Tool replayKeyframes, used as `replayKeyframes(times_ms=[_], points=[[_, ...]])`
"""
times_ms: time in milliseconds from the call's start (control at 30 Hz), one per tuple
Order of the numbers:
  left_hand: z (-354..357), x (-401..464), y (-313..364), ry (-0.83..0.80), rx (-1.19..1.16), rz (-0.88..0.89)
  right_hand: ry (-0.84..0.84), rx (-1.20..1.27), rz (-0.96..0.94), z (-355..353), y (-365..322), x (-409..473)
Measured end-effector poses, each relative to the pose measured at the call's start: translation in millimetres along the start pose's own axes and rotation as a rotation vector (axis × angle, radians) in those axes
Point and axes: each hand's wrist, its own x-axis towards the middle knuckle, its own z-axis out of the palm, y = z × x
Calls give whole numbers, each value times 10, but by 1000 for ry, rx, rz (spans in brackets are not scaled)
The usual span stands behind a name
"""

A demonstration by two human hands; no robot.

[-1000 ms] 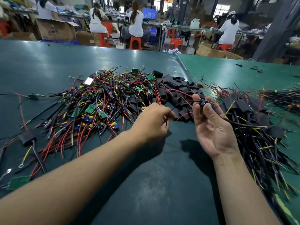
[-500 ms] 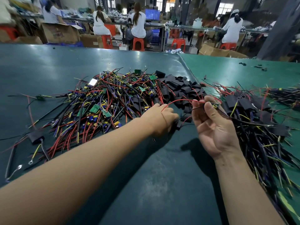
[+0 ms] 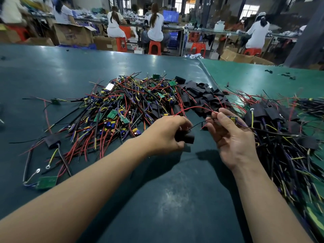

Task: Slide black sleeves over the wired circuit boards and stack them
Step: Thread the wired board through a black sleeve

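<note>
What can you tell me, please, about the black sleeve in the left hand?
The sleeve is a short, matte black tube, soft-looking like heat-shrink, with its open end facing right. The left hand grips its left part, hiding that end. It is held just above the table, between the piles. A thin black wire runs from its top toward the board pinched in the right hand; the board is not yet inside it.

Factory assembly hall, seated workers (image 3: 155,25) at long benches (image 3: 175,28), cardboard boxes (image 3: 73,35)
</note>
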Motion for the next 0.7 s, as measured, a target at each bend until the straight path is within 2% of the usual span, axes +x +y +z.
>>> replayKeyframes(times_ms=[167,400,567,700], points=[[-110,-277,-190,247,-166,-28,39,11,-13,13,37,15],[30,-560,-296,449,-388,-116,-64,86,0,39,84,13],[0,-557,-313,417,-487,-155,-40,19,-23,54,149,18],[12,-556,-316,392,-465,-120,-31,73,5,47,155,46]])
